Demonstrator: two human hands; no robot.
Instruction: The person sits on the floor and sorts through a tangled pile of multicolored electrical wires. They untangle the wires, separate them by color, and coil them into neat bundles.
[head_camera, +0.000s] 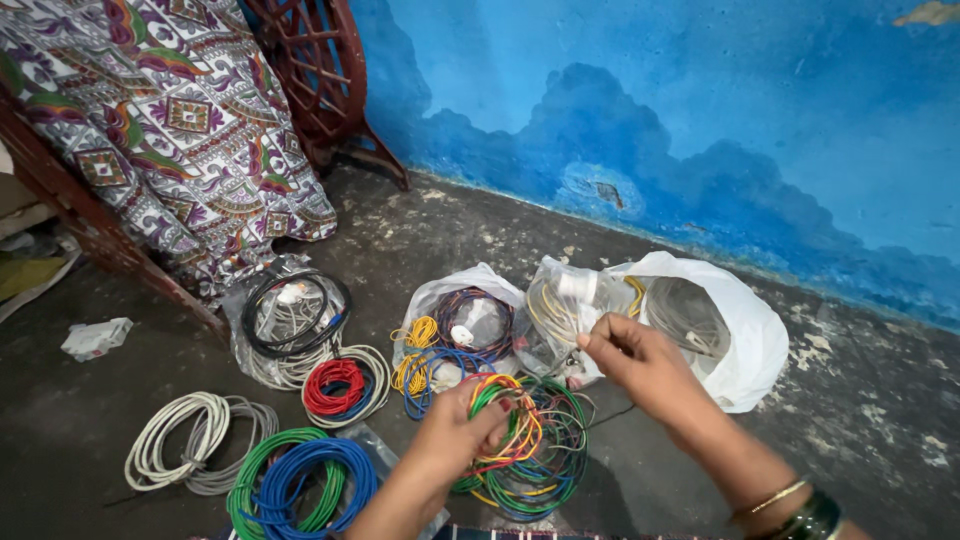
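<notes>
My left hand (455, 435) grips a tangled coil of multicoloured wires (530, 450) lying on the floor, fingers closed over its near-left side. Above and to the right of that coil, my right hand (640, 365) is raised with its fingertips pinched together; it seems to hold a thin wire end, too fine to make out. Bangles ring the right wrist (790, 505). Just behind the right hand lie clear plastic bags of coiled wire (565, 305).
Coils lie on the dark floor: white and grey (190, 440), green and blue (300, 480), red (338, 385), yellow (415, 350). A white bag (740, 330) sits right. A bagged black coil (290, 315), patterned cloth (190, 120), blue wall (700, 120) stand behind.
</notes>
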